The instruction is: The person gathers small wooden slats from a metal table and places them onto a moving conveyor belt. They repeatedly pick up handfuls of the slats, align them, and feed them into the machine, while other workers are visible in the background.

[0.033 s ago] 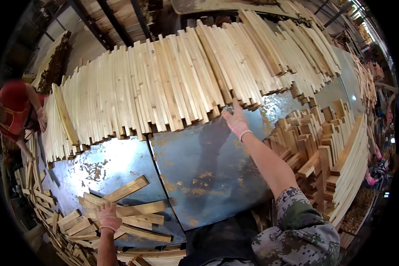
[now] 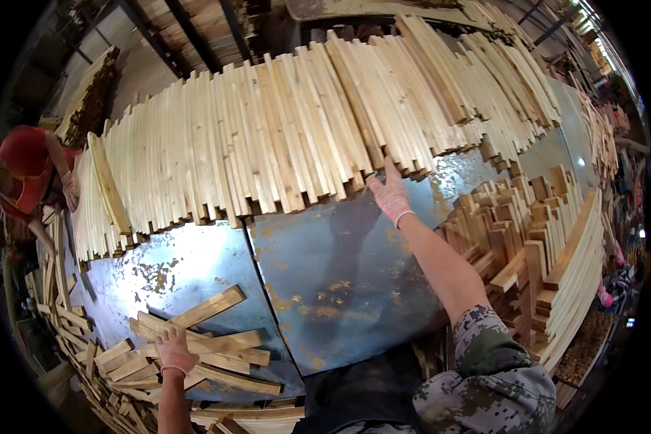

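A long row of pale wooden slats lies side by side across the far half of a blue-grey metal sheet table. My right hand, in a pink glove, reaches out with fingers spread and touches the near ends of the slats in the middle of the row. My left hand, also gloved in pink, rests flat on a loose pile of short wooden slats at the table's near left corner. Neither hand is closed around a slat.
A person in a red top works at the far left end of the row. Stacks of short wood blocks and long boards crowd the right side. More loose slats line the left edge.
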Demonstrator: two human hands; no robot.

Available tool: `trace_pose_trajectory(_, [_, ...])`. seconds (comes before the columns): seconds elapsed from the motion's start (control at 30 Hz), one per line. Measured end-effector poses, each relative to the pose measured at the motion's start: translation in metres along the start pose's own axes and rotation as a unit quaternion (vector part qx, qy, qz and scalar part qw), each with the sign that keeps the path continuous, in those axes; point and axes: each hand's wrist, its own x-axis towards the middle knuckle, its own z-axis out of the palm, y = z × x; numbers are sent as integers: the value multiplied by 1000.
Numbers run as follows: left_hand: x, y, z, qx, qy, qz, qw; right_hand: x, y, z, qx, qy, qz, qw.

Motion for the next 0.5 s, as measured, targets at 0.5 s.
trace_pose_trajectory(0.5, [277, 200, -97, -711, 194, -213, 642, 58, 13, 31, 17, -4, -27, 999])
